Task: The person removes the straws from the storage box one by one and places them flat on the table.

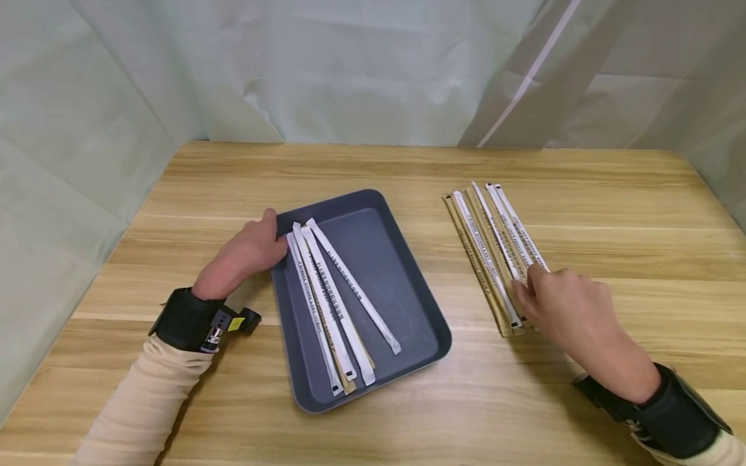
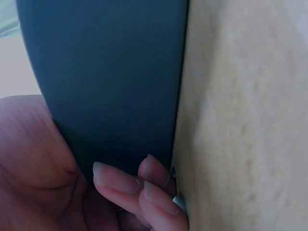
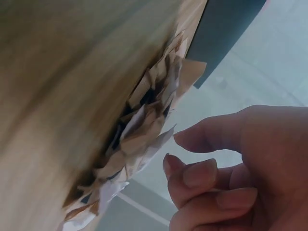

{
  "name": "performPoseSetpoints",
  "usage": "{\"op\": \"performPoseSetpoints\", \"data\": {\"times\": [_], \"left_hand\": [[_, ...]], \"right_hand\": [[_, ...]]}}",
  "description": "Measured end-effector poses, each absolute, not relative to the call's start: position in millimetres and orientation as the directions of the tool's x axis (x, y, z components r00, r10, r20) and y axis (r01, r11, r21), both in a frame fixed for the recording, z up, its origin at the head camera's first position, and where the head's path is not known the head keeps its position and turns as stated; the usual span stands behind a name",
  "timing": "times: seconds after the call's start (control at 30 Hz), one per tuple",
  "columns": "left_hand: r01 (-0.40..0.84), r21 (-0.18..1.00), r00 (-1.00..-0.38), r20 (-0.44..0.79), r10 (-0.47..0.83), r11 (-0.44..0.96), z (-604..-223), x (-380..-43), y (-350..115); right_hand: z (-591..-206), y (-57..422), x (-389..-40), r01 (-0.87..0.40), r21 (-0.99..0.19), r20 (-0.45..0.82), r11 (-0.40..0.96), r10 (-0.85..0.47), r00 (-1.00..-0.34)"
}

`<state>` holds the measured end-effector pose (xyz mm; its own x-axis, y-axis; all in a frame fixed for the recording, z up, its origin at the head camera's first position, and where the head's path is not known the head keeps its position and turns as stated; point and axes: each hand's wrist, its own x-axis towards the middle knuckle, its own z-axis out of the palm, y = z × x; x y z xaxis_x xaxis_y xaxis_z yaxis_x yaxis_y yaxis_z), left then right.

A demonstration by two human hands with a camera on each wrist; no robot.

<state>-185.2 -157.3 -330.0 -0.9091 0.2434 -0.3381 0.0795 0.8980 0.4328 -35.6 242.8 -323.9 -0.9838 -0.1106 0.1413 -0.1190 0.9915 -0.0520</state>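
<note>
Left hand [image 1: 247, 247] clamped on dark-grey rectangular plastic-looking tray [image 1: 387, 272]; right hand [image 1: 574, 310] at slim white-and-brown paper-wrapped straws [image 1: 492, 249], pinch unclear; best grip lightly, neighbours undisturbed

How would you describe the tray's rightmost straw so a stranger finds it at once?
On the wooden table lies a dark grey tray. Wrapped straws bunch along its left side. The rightmost straw, white, slants off to their right, its lower end apart from every other.

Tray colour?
The tray is plain dark blue-grey; best seen in the head view.
</note>
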Motion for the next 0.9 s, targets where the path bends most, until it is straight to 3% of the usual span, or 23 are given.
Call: {"op": "performPoseSetpoints", "data": {"times": [0.17,0.4,0.6,0.73,0.9], "left_hand": [[0.075,0.429,-0.912,-0.335,0.236,0.9,-330,-185,-159],[0.067,0.428,-0.915,-0.334,0.227,0.901,-331,-185,-166],[0.062,0.448,-0.91,-0.342,0.235,0.892,-334,-184,-162],[0.085,0.44,-0.911,-0.328,0.248,0.894,-334,-188,-152],[0.105,0.422,-0.916,-0.312,0.253,0.9,-331,-192,-148]], "right_hand": [[-321,228,-36,-0.198,-0.048,0.208,0.979,-0.184,-0.961],[-321,176,-41,-0.391,-0.012,0.324,0.92,-0.366,-0.872],[-324,132,-42,-0.495,0.057,0.311,0.867,-0.486,-0.817],[-326,120,-43,-0.494,0.063,0.281,0.867,-0.49,-0.825],[-331,101,-45,-0.508,0.062,0.14,0.859,-0.512,-0.848]]}}
